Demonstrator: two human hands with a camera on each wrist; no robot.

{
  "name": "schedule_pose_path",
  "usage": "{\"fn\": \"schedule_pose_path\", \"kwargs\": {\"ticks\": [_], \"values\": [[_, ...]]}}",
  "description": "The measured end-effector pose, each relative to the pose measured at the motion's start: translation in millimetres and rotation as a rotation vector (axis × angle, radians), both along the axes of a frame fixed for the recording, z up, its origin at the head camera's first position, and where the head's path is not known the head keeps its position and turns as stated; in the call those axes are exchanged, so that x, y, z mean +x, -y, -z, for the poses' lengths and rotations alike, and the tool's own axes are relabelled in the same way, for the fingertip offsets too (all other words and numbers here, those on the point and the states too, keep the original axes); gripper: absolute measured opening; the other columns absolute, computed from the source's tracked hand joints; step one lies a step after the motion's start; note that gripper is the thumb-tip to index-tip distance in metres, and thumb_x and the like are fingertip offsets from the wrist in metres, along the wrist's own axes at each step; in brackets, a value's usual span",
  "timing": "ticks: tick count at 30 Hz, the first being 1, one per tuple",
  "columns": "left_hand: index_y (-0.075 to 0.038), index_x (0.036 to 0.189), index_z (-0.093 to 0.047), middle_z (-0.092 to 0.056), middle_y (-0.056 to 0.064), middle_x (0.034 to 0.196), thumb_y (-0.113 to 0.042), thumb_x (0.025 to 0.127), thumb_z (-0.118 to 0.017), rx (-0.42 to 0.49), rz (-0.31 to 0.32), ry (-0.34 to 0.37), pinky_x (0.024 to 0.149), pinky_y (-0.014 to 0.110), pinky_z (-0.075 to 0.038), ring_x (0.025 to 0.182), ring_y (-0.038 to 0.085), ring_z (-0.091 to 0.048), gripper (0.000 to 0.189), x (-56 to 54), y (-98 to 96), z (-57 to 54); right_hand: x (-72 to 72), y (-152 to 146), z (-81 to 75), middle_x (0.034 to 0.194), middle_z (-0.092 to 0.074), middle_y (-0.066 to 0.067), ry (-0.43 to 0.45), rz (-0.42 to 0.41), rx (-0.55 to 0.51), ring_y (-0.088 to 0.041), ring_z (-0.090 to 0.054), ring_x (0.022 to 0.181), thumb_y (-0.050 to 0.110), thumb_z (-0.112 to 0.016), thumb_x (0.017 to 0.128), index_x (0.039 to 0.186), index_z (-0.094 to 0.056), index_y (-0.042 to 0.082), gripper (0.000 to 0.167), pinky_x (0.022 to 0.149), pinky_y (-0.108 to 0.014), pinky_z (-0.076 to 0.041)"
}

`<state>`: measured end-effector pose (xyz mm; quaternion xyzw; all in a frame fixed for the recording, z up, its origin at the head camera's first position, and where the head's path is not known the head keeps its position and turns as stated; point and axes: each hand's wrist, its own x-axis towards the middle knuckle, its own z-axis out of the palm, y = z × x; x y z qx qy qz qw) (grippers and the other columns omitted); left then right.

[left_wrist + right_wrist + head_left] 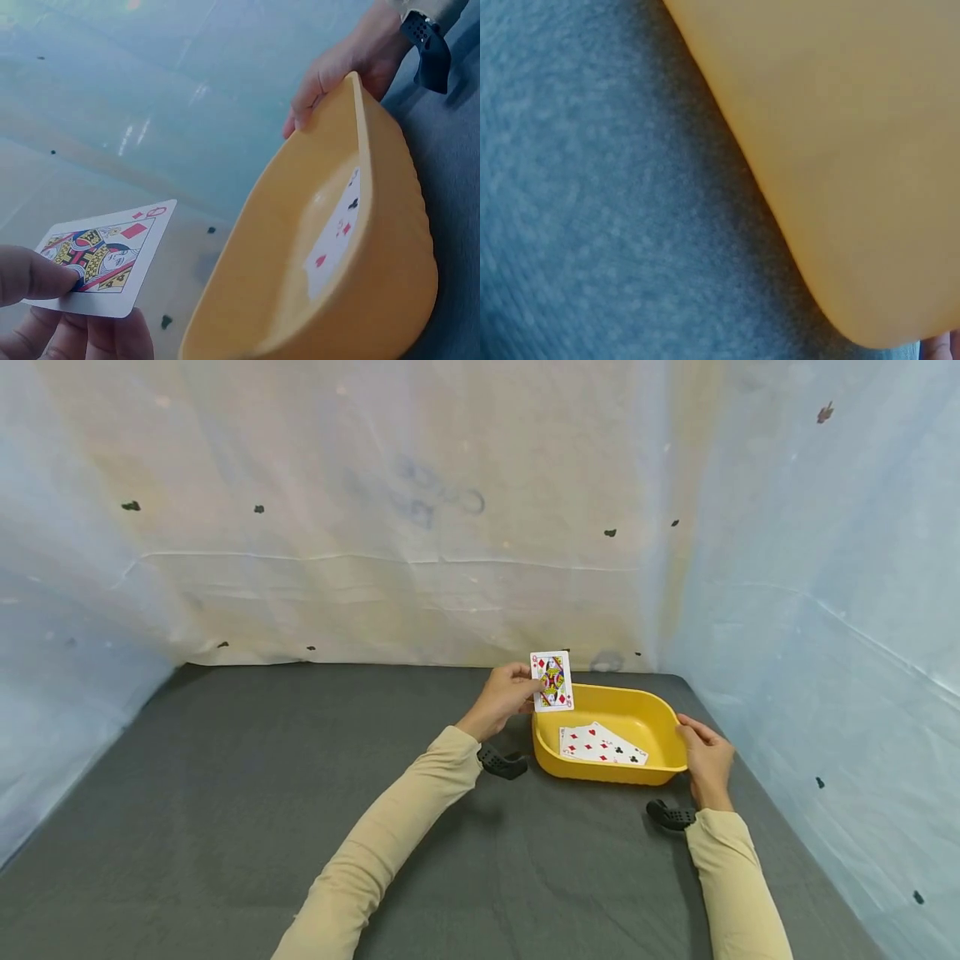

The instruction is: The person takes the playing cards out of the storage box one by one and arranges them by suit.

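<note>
My left hand (504,700) pinches a playing card (551,682), the queen of diamonds, between thumb and fingers. The card is held up face toward me, above the left end of a yellow plastic tub (611,771). In the left wrist view the thumb lies across the face of the queen of diamonds (105,259), with fingers behind it. My right hand (707,758) grips the tub's right end at the rim. Inside the tub several playing cards (600,744) lie overlapping, face up, with red and black suits showing. The right wrist view is mostly filled by the tub's wall (855,165).
A dark grey cloth (247,810) covers the table. Pale sheeting (420,527) hangs behind it and along both sides, and the tub stands near the back right corner. Black straps (502,762) are worn at both wrists.
</note>
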<state>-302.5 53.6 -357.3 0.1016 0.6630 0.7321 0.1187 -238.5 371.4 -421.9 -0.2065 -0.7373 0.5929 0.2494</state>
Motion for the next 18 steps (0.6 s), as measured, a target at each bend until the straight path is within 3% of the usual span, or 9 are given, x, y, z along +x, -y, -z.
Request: {"fn": "schedule_pose_path", "kwargs": {"ticks": [12,18], "values": [[0.002,0.116,-0.058,-0.066,0.015,0.101,-0.005,0.093,-0.063,0.034,-0.051,-0.018,0.083,0.048,-0.051,0.081,0.023,-0.065,0.024,-0.7,43.5,-3.6,1.1,1.7,-3.3,0.096,-0.062,0.010,-0.002,-0.004,-0.016,-0.002,-0.061,0.078,0.019,-0.065,0.094,0.124,-0.066,0.002,0.035,0.065,-0.014,-0.051],[0.002,0.116,-0.058,-0.064,0.014,0.099,-0.005,0.093,-0.064,0.052,-0.066,-0.011,0.068,0.033,-0.054,0.078,0.020,-0.064,0.025,1.3,64.5,-5.6,2.6,1.1,-1.4,0.096,-0.062,0.010,-0.011,-0.002,-0.057,-0.004,-0.061,0.079,0.019,-0.065,0.094,0.124,-0.066,0.002,0.035,0.064,-0.013,-0.050]]}}
